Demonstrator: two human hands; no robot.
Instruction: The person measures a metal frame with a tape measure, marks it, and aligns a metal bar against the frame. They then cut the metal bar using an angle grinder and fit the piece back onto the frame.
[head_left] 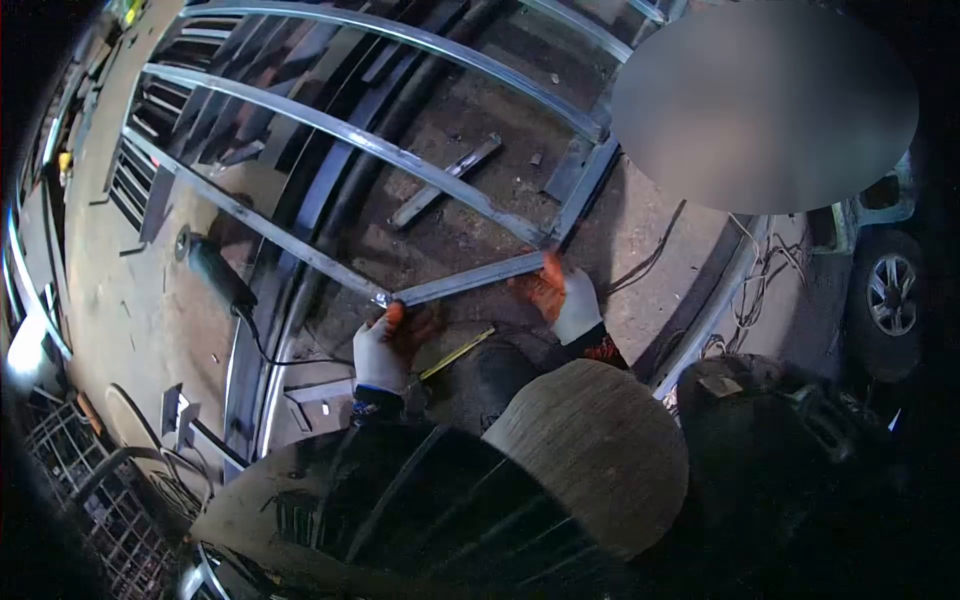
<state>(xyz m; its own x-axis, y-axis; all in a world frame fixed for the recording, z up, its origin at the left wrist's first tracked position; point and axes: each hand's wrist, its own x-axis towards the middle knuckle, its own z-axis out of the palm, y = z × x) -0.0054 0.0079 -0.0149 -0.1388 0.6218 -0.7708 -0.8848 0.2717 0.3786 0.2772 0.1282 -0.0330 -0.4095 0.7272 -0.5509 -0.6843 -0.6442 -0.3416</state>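
**Short bar held across frame corner**

Head view: left hand (385,345), gloved, fingers pinched on the left end of the short bar (470,278); right hand (565,300), gloved, fingers closed on its right end; bar spans two rails of the steel frame (350,138), ends touching both; angle grinder (215,270) lies just left of the frame edge; yellow strip (455,352) sits between the hands, below the bar; offcut (445,180) lies inside the frame; open floor to the right of the right hand.
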